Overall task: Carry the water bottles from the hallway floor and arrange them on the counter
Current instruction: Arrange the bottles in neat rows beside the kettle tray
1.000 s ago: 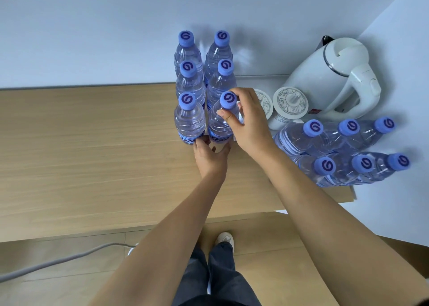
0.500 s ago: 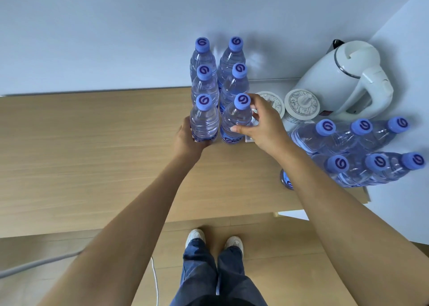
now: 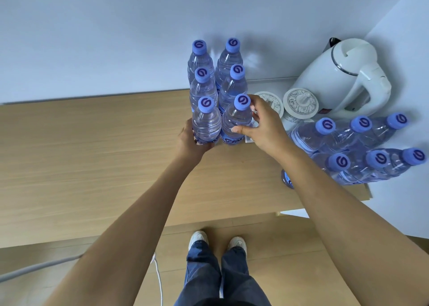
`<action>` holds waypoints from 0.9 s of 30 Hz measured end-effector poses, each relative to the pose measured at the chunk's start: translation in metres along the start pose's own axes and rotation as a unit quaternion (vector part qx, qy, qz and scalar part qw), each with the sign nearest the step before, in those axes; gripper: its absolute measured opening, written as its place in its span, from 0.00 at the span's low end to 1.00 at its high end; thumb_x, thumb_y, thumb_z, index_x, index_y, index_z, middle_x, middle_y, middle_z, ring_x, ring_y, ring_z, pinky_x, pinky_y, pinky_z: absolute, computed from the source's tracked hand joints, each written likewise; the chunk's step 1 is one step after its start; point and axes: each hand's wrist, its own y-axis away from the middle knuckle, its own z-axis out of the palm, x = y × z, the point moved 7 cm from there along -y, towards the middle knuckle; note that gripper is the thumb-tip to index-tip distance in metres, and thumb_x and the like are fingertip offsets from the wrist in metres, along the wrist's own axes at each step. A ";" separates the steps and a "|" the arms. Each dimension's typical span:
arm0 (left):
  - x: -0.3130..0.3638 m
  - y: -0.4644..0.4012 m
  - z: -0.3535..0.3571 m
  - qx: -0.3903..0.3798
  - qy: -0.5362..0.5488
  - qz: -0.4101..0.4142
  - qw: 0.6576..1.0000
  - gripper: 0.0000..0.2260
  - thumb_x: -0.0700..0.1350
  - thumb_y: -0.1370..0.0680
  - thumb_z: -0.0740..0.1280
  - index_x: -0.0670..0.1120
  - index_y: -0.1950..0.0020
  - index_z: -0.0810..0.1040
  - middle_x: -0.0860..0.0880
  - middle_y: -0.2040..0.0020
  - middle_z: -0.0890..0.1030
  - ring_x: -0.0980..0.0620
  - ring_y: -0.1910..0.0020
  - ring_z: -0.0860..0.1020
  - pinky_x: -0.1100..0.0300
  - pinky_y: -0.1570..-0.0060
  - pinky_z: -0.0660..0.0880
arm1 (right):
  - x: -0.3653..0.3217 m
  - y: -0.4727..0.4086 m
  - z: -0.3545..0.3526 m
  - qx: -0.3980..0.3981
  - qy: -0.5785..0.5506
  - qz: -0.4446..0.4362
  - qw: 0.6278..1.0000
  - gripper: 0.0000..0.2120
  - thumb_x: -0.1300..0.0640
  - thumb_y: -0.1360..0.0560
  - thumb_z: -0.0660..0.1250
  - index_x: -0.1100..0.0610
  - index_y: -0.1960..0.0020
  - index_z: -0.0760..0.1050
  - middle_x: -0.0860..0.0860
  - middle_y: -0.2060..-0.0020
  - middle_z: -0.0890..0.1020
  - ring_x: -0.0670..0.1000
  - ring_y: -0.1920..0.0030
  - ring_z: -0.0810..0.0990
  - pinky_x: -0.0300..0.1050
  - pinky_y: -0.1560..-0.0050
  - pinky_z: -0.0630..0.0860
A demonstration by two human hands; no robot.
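The left hand (image 3: 189, 141) wraps the front-left bottle (image 3: 206, 124); the right hand (image 3: 264, 129) pinches the front-right bottle (image 3: 236, 122), both standing on the desk (image 3: 92, 155) in a tight two-column block. A sideways nudge could topple neighbours. All bottles look capped and full, including the wrapped pack (image 3: 357, 148) beside the kettle (image 3: 336, 78)

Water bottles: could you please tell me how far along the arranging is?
Done: four bottles stand in two rows by the wall. In hand: left hand and right hand each grip a front bottle. Left: six bottles in a shrink-wrapped pack beside the kettle.
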 end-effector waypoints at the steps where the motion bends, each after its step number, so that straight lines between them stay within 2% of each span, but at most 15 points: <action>1: -0.001 0.000 0.000 -0.013 -0.010 -0.002 1.000 0.34 0.32 0.32 0.75 0.43 0.30 0.65 0.43 0.37 0.75 0.45 0.39 0.75 0.52 0.44 0.76 | -0.001 -0.001 0.000 -0.003 0.003 0.005 1.000 0.30 0.61 0.33 0.79 0.56 0.34 0.71 0.46 0.42 0.76 0.47 0.40 0.75 0.48 0.34 0.72; 3: -0.005 -0.002 -0.004 -0.036 -0.025 -0.025 0.999 0.37 0.29 0.30 0.69 0.45 0.25 0.59 0.43 0.32 0.70 0.45 0.34 0.71 0.53 0.43 0.74 | -0.004 -0.001 -0.001 -0.013 -0.004 0.022 1.000 0.30 0.56 0.33 0.80 0.54 0.35 0.71 0.45 0.42 0.77 0.46 0.39 0.75 0.45 0.35 0.72; 5: -0.008 -0.004 -0.014 -0.037 -0.038 -0.045 0.998 0.35 0.30 0.27 0.65 0.47 0.23 0.57 0.43 0.28 0.67 0.46 0.30 0.68 0.52 0.42 0.73 | -0.009 -0.001 -0.003 -0.015 -0.036 0.044 0.998 0.30 0.48 0.32 0.79 0.52 0.34 0.71 0.43 0.39 0.78 0.43 0.36 0.74 0.39 0.36 0.71; 9: -0.001 -0.015 -0.043 -0.017 -0.038 -0.038 0.998 0.27 0.33 0.23 0.61 0.50 0.26 0.63 0.45 0.29 0.69 0.48 0.34 0.71 0.57 0.50 0.72 | -0.024 -0.010 -0.018 0.055 -0.096 0.055 0.992 0.19 0.47 0.22 0.68 0.55 0.35 0.74 0.45 0.39 0.79 0.42 0.36 0.75 0.39 0.35 0.71; 12: 0.010 -0.026 -0.055 -0.023 -0.033 -0.022 0.999 0.24 0.35 0.21 0.64 0.50 0.27 0.66 0.45 0.32 0.72 0.50 0.38 0.74 0.58 0.50 0.72 | -0.029 -0.021 -0.028 0.087 -0.088 0.054 0.991 0.18 0.47 0.21 0.67 0.56 0.36 0.74 0.45 0.41 0.79 0.43 0.37 0.77 0.28 0.44 0.71; 13: 0.013 -0.029 -0.057 -0.028 -0.033 -0.019 0.999 0.24 0.35 0.21 0.65 0.50 0.27 0.66 0.45 0.33 0.72 0.51 0.39 0.74 0.58 0.50 0.72 | -0.029 -0.025 -0.029 0.090 -0.088 0.052 0.991 0.18 0.46 0.21 0.67 0.56 0.36 0.74 0.46 0.40 0.79 0.43 0.38 0.77 0.27 0.45 0.71; 17: 0.020 -0.043 -0.054 -0.059 -0.055 -0.018 0.997 0.29 0.37 0.23 0.69 0.49 0.26 0.64 0.45 0.33 0.72 0.50 0.40 0.74 0.57 0.50 0.73 | -0.018 -0.043 -0.030 0.072 -0.097 0.070 0.990 0.18 0.46 0.24 0.71 0.53 0.38 0.75 0.48 0.41 0.80 0.46 0.39 0.78 0.39 0.39 0.74; 20: 0.024 -0.053 -0.049 -0.073 -0.075 -0.013 0.994 0.30 0.39 0.24 0.71 0.50 0.25 0.64 0.45 0.34 0.72 0.47 0.39 0.75 0.52 0.44 0.76 | -0.005 -0.058 -0.029 0.032 -0.127 0.100 0.986 0.20 0.50 0.27 0.75 0.53 0.38 0.76 0.51 0.40 0.80 0.50 0.39 0.79 0.50 0.35 0.75; 23: 0.024 -0.060 -0.040 -0.084 -0.064 -0.023 0.994 0.29 0.38 0.24 0.70 0.51 0.26 0.64 0.43 0.35 0.74 0.45 0.39 0.76 0.48 0.41 0.76 | -0.001 -0.070 -0.026 -0.014 -0.115 0.108 0.987 0.23 0.53 0.30 0.78 0.51 0.38 0.76 0.50 0.41 0.79 0.51 0.42 0.80 0.50 0.39 0.77; 24: 0.024 -0.061 -0.037 -0.093 -0.060 -0.025 0.994 0.29 0.37 0.23 0.69 0.51 0.26 0.63 0.43 0.35 0.75 0.45 0.40 0.76 0.50 0.44 0.77 | -0.001 -0.073 -0.025 -0.025 -0.115 0.101 0.988 0.23 0.54 0.31 0.79 0.50 0.38 0.76 0.48 0.43 0.80 0.49 0.44 0.80 0.48 0.41 0.77; 27: 0.021 -0.066 -0.028 -0.105 -0.041 -0.034 0.993 0.27 0.34 0.23 0.65 0.53 0.27 0.63 0.43 0.38 0.76 0.50 0.50 0.80 0.63 0.64 0.76 | -0.001 -0.082 -0.021 -0.055 -0.093 0.073 0.991 0.23 0.57 0.33 0.80 0.46 0.42 0.76 0.38 0.52 0.80 0.33 0.55 0.78 0.36 0.49 0.73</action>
